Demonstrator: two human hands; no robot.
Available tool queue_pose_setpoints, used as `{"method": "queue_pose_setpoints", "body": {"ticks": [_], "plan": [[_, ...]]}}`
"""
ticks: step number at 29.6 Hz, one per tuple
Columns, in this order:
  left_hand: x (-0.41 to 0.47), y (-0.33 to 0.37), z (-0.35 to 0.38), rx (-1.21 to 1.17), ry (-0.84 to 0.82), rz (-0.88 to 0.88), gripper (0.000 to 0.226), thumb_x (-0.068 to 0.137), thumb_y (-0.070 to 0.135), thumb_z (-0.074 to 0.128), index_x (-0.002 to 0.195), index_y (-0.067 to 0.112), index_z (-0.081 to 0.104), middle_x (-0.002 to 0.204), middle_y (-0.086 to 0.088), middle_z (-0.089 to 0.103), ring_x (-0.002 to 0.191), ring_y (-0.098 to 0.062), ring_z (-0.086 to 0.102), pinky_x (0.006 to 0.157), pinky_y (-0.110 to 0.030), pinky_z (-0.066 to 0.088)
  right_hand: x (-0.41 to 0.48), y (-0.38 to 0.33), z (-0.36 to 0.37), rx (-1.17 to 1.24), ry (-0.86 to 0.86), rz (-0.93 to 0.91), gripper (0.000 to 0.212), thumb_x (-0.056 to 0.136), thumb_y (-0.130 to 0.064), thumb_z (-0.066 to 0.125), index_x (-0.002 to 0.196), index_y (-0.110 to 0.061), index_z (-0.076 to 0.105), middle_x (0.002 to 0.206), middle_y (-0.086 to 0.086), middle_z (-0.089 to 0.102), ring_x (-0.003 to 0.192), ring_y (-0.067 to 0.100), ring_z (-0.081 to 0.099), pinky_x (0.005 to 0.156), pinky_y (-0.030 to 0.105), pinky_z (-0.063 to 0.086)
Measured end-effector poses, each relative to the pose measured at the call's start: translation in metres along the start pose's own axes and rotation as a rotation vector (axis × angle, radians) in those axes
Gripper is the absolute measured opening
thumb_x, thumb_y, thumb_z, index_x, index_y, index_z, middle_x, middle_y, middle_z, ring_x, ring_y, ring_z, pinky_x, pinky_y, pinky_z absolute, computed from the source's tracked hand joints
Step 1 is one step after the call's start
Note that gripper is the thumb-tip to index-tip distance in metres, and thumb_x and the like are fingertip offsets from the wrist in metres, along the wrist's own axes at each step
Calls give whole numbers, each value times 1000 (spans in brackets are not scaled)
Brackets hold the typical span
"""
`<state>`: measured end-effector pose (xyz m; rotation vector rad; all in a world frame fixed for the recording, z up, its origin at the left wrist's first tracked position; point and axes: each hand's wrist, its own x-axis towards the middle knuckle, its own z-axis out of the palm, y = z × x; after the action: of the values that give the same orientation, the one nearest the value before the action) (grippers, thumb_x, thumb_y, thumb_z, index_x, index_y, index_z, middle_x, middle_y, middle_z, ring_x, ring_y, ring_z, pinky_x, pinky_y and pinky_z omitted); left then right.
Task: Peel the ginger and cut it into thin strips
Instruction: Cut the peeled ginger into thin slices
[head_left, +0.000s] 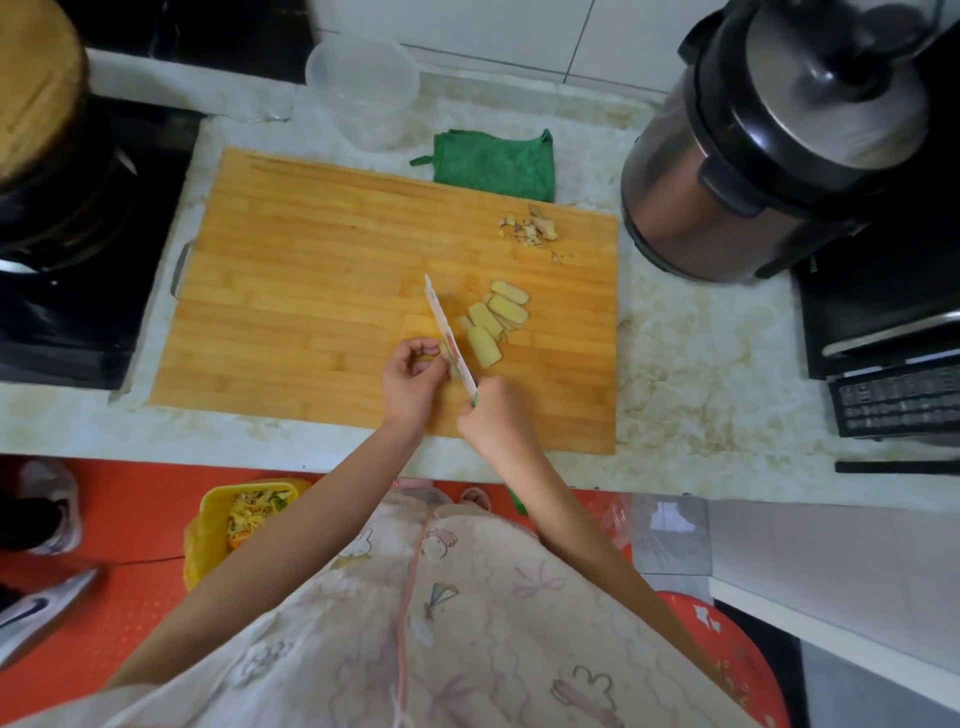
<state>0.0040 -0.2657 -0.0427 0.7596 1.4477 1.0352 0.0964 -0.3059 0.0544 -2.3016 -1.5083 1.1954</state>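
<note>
On the pale marbled counter (701, 364), a wooden cutting board (311, 249) is laid lengthwise. Taken from the board's middle, the ginger slices (498, 317) are fanned out flat and overlapping at about 3 o'clock, and a small heap of ginger peelings (530, 228) is seen at 2 o'clock, well apart from them.

At 5 o'clock a knife (449, 338) with a white blade is held by the right hand (496, 410), whose fingers are wrapped round the green handle. The blade is pointed toward 11 o'clock, with its edge on the board just beside the nearest slice.

The left hand (413, 374) is set at the blade's 9 o'clock side with its fingers curled in. A small ginger piece (445, 347) is pinned under the fingertips against the blade and is mostly hidden by them.

Beyond the board's far edge, a folded green cloth (493, 163) is placed at 1 o'clock and a clear plastic tub (363, 88) at 12 o'clock. A steel pressure cooker (769, 140) is stood at 2 o'clock and a black stove (78, 234) at 9 o'clock. A yellow bin (205, 545) of scraps is seen on the red floor at 7 o'clock.
</note>
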Motion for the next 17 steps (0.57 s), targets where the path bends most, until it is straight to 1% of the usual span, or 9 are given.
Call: {"method": "queue_pose_setpoints", "body": {"ticks": [2,4,5,7,9,12,14,15,17], "plan": [[-1,-2,0,-10,-10,-4,20,85,-2,66,86,18,61,68,5,63,61,-6,57,77,-36,52,-4,3,1,-30,1,-6,19,90,-8,47,103,1,57,97,19,64,94,37,60,63,28,32],[-2,-1,1,-5,-30,-1,19,86,-1,67,87,17,62,62,10,64,58,-3,59,74,-32,52,-7,5,1,-34,11,7,17,90,-8,48,101,0,58,97,17,65,95,36,60,62,27,31],[-2,-2,1,-6,-39,-2,19,86,-1,67,87,17,62,62,10,64,58,-3,59,74,-31,52,-8,5,0,-32,15,11,16,90,-8,48,100,-1,58,97,18,65,95,36,60,62,27,30],[-1,-2,0,-12,-46,-10,17,86,0,67,88,16,62,67,7,65,59,-4,59,76,-35,52,-10,3,-3,-27,14,9,14,89,-7,48,97,-2,58,97,18,65,95,36,60,62,27,30],[0,-2,-1,-20,-49,-19,17,86,0,67,87,17,63,68,5,65,61,-7,59,78,-39,52,-8,0,-5,-10,1,14,9,89,-6,48,92,-4,57,92,18,65,92,36,60,60,26,29],[0,0,1,-15,-59,-21,19,86,-1,67,87,18,62,62,14,64,61,-6,57,79,-39,51,3,-5,-6,26,-10,44,12,90,-6,48,93,-1,58,75,14,58,88,38,62,58,29,33],[0,0,3,-8,-56,-18,20,85,-1,67,86,18,62,63,15,64,59,-6,57,79,-40,51,6,-2,-4,38,-17,54,10,90,-8,48,89,-3,56,74,14,56,80,39,63,58,32,39],[0,1,3,-11,-50,-18,20,85,-1,68,86,18,62,65,13,64,61,-9,57,79,-41,51,4,2,-1,39,-19,50,9,90,-8,47,85,-4,54,73,13,55,73,38,61,57,32,40],[0,2,3,-10,-42,-13,19,85,0,68,86,19,63,73,6,63,68,-17,55,79,-41,50,-1,11,3,48,-15,52,12,92,-8,46,85,-2,54,64,6,49,64,30,54,54,30,36]]}}
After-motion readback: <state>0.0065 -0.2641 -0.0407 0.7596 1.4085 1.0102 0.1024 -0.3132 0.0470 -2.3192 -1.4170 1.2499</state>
